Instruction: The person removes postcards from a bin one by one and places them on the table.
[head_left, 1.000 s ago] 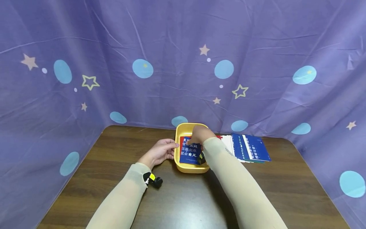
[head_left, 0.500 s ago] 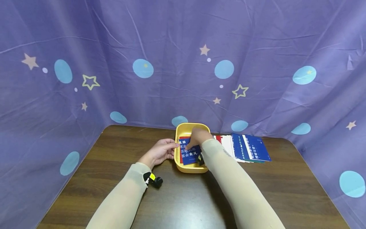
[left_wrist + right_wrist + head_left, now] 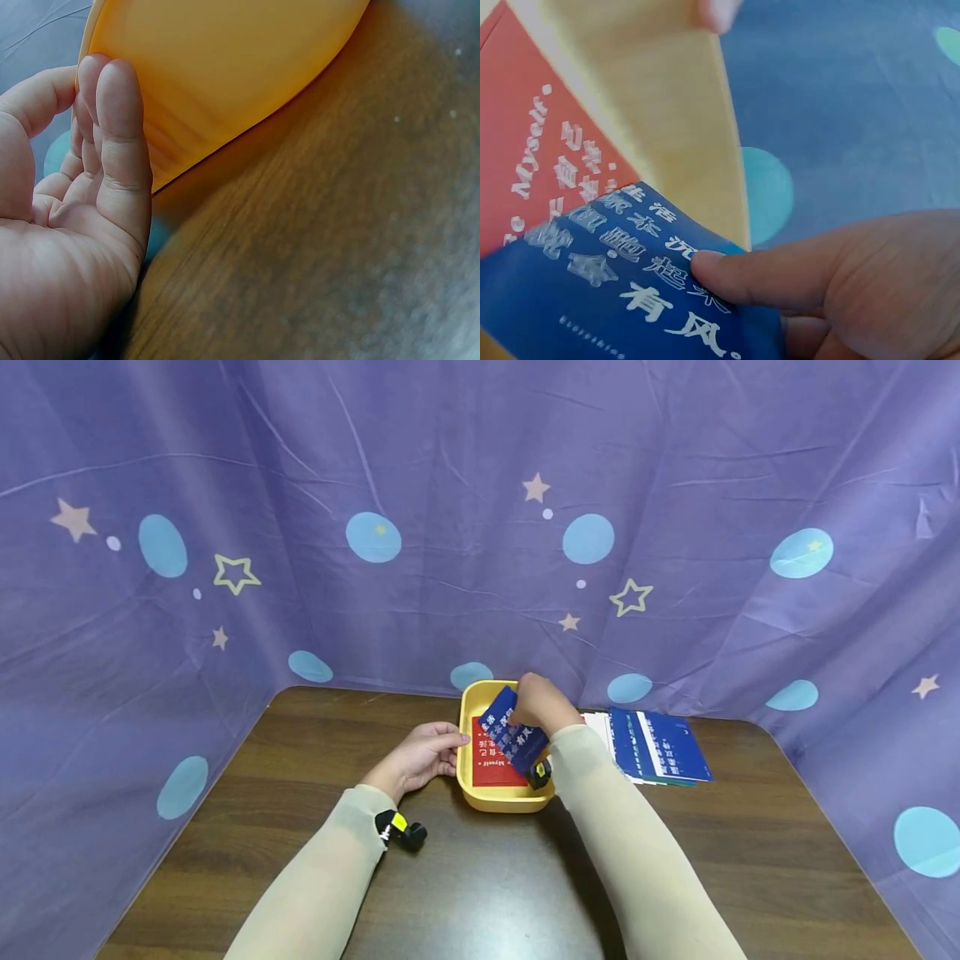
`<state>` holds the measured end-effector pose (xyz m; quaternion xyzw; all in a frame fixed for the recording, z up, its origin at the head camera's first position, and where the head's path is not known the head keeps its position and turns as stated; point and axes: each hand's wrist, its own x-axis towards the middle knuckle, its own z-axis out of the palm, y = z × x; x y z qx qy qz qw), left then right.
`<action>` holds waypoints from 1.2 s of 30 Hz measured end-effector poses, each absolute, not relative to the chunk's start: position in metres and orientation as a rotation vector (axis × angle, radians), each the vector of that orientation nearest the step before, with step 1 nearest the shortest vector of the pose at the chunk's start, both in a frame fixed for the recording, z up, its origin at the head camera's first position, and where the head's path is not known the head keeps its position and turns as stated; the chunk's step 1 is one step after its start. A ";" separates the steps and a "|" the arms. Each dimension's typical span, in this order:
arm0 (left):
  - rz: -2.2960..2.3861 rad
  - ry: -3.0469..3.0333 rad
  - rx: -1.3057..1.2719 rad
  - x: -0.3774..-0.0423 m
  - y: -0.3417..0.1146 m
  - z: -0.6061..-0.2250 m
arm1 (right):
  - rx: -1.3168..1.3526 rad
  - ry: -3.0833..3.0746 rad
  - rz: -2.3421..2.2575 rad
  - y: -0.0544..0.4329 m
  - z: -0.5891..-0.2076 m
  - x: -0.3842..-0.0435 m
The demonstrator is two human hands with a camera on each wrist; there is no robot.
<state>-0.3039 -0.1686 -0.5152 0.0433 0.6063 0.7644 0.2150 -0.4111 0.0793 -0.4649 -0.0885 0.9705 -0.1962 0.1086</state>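
A yellow plastic bin [image 3: 467,777] stands near the back of the table. My left hand [image 3: 427,756] holds its left rim, thumb on the edge and fingers against the outer wall, as the left wrist view [image 3: 90,202] also shows. Over the bin, my right hand [image 3: 543,706] pinches a blue card [image 3: 498,722] with white lettering; its thumb [image 3: 742,277] lies on the printed face in the right wrist view, the fingers mostly hidden below. Tilted, the blue card partly covers a red card [image 3: 491,768] that lies in the bin.
Right of the bin lies an overlapping spread of blue and white cards [image 3: 675,747], partly hidden by my right arm. The brown wooden table [image 3: 465,893] ends at a purple curtain [image 3: 480,527] with stars and ovals.
My right hand has lifted the blue card from the bin's bottom and turned it aslant, baring more of the red card beneath. My left hand has stayed at the rim.
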 end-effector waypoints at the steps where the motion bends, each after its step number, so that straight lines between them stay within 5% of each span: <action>1: 2.120 1.683 0.120 -0.304 -0.169 -0.515 | -0.271 2.857 -0.608 0.081 -0.457 -0.404; 11: 2.121 1.682 0.117 -0.305 -0.166 -0.518 | -0.211 2.801 -1.005 0.121 -0.394 -0.354; 25: 2.110 1.706 0.109 -0.305 -0.170 -0.518 | -0.203 2.758 -1.402 0.216 -0.395 -0.336; 36: 2.111 1.686 0.116 -0.304 -0.168 -0.518 | 0.147 2.904 -1.317 0.281 -0.412 -0.339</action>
